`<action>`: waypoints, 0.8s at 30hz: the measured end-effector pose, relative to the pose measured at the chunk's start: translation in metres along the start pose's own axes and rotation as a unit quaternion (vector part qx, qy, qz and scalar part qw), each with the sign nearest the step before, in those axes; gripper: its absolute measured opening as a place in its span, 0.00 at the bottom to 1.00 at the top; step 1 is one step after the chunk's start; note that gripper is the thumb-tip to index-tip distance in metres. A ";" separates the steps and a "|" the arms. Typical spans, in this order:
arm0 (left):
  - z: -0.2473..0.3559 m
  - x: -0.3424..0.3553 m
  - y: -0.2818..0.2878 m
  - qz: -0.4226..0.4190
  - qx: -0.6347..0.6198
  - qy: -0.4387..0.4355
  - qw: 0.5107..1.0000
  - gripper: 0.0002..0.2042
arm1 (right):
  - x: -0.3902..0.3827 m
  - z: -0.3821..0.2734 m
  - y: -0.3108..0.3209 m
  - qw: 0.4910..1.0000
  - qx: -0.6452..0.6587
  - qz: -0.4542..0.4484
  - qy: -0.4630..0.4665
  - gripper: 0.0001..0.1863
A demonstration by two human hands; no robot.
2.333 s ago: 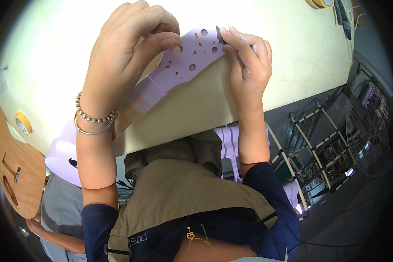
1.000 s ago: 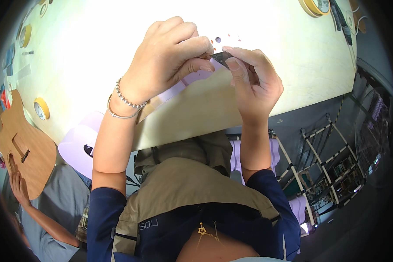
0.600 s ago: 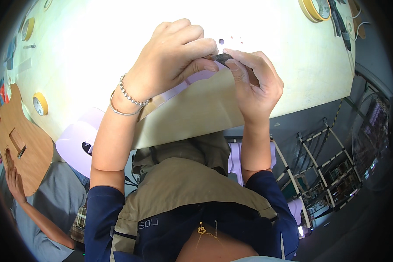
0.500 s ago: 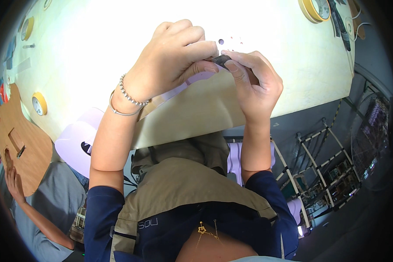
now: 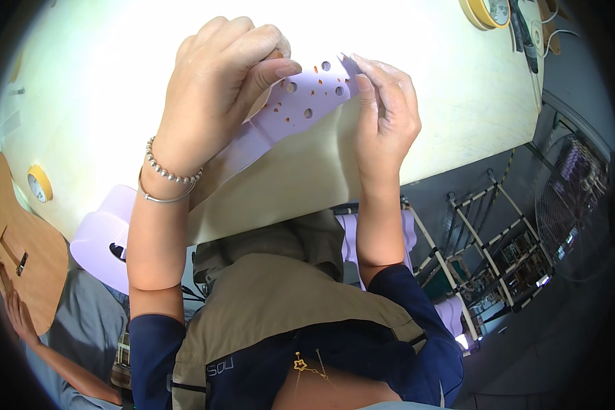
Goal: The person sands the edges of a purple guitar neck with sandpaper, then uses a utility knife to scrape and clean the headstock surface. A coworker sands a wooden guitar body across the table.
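Observation:
A lilac guitar headstock (image 5: 314, 99) with several round holes and orange-brown spots lies over the table's near edge. Its neck (image 5: 236, 154) runs down left behind my left forearm toward the lilac guitar body (image 5: 102, 236). Above the headstock's left side, my left hand (image 5: 219, 75) is curled closed; a small brownish bit shows between its fingers, too hidden to name. The thumb and fingers of my right hand (image 5: 388, 102) pinch the far right end of the headstock.
The pale table (image 5: 471, 123) is overexposed toward the back. Yellow tape rolls lie at the left (image 5: 39, 183) and far right (image 5: 488, 12). At left, another person's hand (image 5: 22, 318) rests on a brown guitar body (image 5: 31, 256). A rack (image 5: 499, 253) and a fan (image 5: 570, 205) stand right.
My hands have moved apart, the left one shifting left, uncovering the headstock. The dark grey piece pinched between them earlier no longer shows plainly. The whole view has shifted slightly.

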State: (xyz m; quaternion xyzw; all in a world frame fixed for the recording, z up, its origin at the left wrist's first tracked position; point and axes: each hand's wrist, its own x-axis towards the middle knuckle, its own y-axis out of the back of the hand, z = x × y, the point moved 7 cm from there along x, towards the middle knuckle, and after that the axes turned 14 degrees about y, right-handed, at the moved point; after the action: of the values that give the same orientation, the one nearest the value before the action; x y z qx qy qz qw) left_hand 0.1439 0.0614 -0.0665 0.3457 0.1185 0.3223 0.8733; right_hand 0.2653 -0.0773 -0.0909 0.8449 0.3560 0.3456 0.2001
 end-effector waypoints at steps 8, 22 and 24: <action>-0.002 0.002 -0.005 -0.067 -0.007 0.039 0.997 0.11 | -0.003 -0.005 -0.011 0.990 -0.120 -0.022 0.072 0.16; -0.009 0.001 -0.006 -0.060 0.016 0.062 0.996 0.10 | -0.006 -0.008 -0.015 0.987 -0.134 -0.017 0.085 0.17; -0.008 0.000 -0.006 -0.060 0.018 0.059 0.996 0.11 | -0.006 -0.008 -0.016 0.987 -0.136 -0.020 0.087 0.17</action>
State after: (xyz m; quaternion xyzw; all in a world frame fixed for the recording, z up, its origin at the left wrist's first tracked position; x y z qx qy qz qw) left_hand 0.1435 0.0627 -0.0766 0.3345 0.1959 0.2870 0.8760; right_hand 0.2489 -0.0705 -0.0972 0.7692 0.3383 0.4588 0.2887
